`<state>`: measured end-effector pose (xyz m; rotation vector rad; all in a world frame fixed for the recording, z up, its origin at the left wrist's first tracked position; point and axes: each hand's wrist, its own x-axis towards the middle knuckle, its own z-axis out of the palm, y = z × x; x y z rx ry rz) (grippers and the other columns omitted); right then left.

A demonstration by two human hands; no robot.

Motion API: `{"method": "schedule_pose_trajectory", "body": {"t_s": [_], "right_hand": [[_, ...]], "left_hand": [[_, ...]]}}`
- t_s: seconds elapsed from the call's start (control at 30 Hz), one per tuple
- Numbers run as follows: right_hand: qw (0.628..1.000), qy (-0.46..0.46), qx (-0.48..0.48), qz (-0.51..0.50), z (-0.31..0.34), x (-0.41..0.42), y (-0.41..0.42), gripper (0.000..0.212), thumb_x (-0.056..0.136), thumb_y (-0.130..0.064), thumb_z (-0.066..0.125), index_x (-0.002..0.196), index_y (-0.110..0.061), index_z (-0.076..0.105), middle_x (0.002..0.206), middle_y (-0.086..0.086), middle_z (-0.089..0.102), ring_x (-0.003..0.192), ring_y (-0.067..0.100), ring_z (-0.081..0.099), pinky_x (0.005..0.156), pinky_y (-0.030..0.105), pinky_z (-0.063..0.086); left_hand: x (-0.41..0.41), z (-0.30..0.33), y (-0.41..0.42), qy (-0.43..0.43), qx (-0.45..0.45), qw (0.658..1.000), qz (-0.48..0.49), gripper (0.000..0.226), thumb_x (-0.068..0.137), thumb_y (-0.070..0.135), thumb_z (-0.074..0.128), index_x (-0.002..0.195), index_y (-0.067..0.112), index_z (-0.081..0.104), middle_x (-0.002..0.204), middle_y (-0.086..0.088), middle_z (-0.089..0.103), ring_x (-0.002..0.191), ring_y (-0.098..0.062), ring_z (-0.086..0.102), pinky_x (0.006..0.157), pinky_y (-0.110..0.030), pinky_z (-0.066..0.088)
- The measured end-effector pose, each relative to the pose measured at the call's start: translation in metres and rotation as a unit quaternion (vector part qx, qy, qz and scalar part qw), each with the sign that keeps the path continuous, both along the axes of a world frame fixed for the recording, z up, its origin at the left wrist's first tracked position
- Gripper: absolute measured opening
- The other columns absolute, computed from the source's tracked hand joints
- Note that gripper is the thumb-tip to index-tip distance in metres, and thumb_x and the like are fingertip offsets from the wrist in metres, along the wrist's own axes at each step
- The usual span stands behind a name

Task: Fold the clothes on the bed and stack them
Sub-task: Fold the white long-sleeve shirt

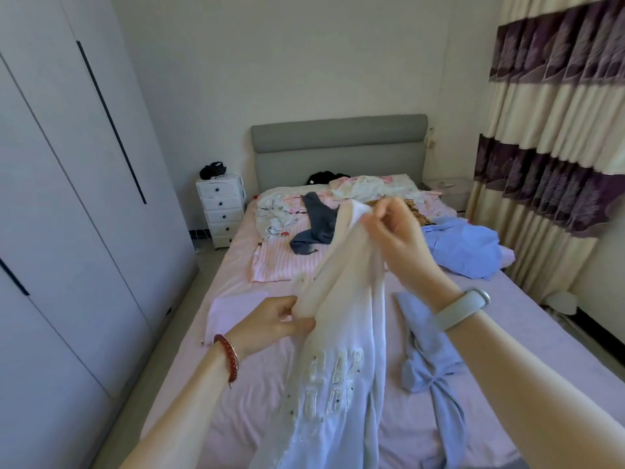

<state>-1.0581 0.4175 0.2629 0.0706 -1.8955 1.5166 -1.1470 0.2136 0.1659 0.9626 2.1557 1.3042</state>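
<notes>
A pale white garment (pixel 341 336) with raised embroidery on its front hangs lifted above the near half of the bed (pixel 236 394), stretched slantwise between two hands. The right hand (pixel 395 231) holds it highest, thumb and fingertips pinching the upper edge of the cloth, a pale wristband (pixel 461 308) on that wrist. Lower and to the left, the left hand (pixel 270 321) pinches a side fold of the same garment between thumb and curled fingers; a red bead bracelet (pixel 227 357) circles that wrist. The lower end of the garment falls out of view at the bottom.

Just to the right of it, a light blue garment (pixel 429 353) lies crumpled lengthwise on the pink sheet. Farther up the bed on the right sits a heap of light blue shirt (pixel 463 247). Near the middle, a dark grey-blue piece (pixel 316 228) sprawls over a pink striped cloth (pixel 280 265), with a white printed garment (pixel 274 214) beside it. More pale clothes are piled by the grey headboard (pixel 338 147), along with something black (pixel 323 177).

A white drawer unit (pixel 221 209) stands left of the bed, a grey wardrobe (pixel 67 198) lines the left wall, and a cream and purple curtain (pixel 554 130) hangs at the right.
</notes>
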Motion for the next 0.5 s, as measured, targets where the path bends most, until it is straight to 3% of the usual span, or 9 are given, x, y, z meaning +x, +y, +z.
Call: {"method": "schedule_pose_trajectory", "body": {"t_s": [0.07, 0.13, 0.2, 0.27, 0.37, 0.5], "right_hand": [[0.996, 0.033, -0.086, 0.015, 0.009, 0.014, 0.017, 0.032, 0.095, 0.006, 0.034, 0.075, -0.018, 0.028, 0.086, -0.001, 0.071, 0.047, 0.012, 0.037, 0.04, 0.02, 0.026], [0.998, 0.026, -0.059, 0.024, 0.012, 0.028, 0.028, 0.028, 0.096, 0.007, 0.034, 0.083, -0.018, 0.033, 0.1, 0.005, 0.071, 0.051, 0.01, 0.044, 0.042, 0.02, 0.031], [0.998, -0.047, 0.006, 0.046, 0.001, 0.043, 0.031, 0.031, 0.094, 0.007, 0.042, 0.11, -0.02, 0.039, 0.115, 0.011, 0.062, 0.071, 0.012, 0.056, 0.056, 0.021, 0.044], [0.979, -0.17, 0.039, 0.105, -0.028, 0.056, 0.028, 0.052, 0.091, 0.003, 0.05, 0.135, -0.017, 0.031, 0.128, 0.011, 0.052, 0.096, 0.02, 0.057, 0.075, 0.025, 0.048], [0.94, -0.296, 0.061, 0.157, -0.073, 0.075, 0.013, 0.067, 0.087, -0.006, 0.06, 0.141, -0.025, 0.025, 0.14, 0.006, 0.043, 0.121, 0.018, 0.048, 0.098, 0.03, 0.044], [0.936, -0.302, 0.095, 0.155, -0.099, 0.073, 0.0, 0.067, 0.086, -0.012, 0.065, 0.142, -0.025, 0.029, 0.139, -0.004, 0.042, 0.125, 0.007, 0.04, 0.102, 0.026, 0.037]], "left_hand": [[0.004, 0.0, -0.001, 0.09, -0.05, 0.994, -0.02, 0.017, 0.082, 0.034, 0.069, 0.096, 0.025, 0.063, 0.101, 0.018, 0.062, 0.091, 0.014, 0.054, 0.081, -0.006, 0.037], [0.012, -0.003, 0.001, 0.142, -0.042, 0.988, -0.032, 0.013, 0.088, 0.017, 0.062, 0.087, 0.029, 0.057, 0.086, 0.024, 0.06, 0.083, 0.012, 0.052, 0.075, -0.009, 0.037], [0.022, -0.006, 0.008, 0.167, -0.023, 0.985, -0.031, 0.017, 0.088, 0.008, 0.06, 0.076, 0.017, 0.052, 0.07, 0.013, 0.052, 0.068, 0.002, 0.047, 0.065, -0.017, 0.034], [0.031, -0.003, 0.015, 0.181, 0.012, 0.983, -0.014, 0.022, 0.088, 0.007, 0.059, 0.071, 0.011, 0.047, 0.065, 0.009, 0.043, 0.061, -0.001, 0.041, 0.059, -0.018, 0.03], [0.035, 0.016, 0.024, 0.184, 0.08, 0.98, 0.013, 0.022, 0.087, 0.006, 0.061, 0.07, 0.007, 0.047, 0.063, 0.008, 0.038, 0.057, -0.002, 0.035, 0.054, -0.017, 0.027], [0.043, 0.041, 0.028, 0.211, 0.101, 0.972, -0.007, 0.025, 0.085, 0.017, 0.063, 0.07, 0.006, 0.047, 0.062, 0.005, 0.039, 0.057, -0.004, 0.035, 0.054, -0.018, 0.027]]}}
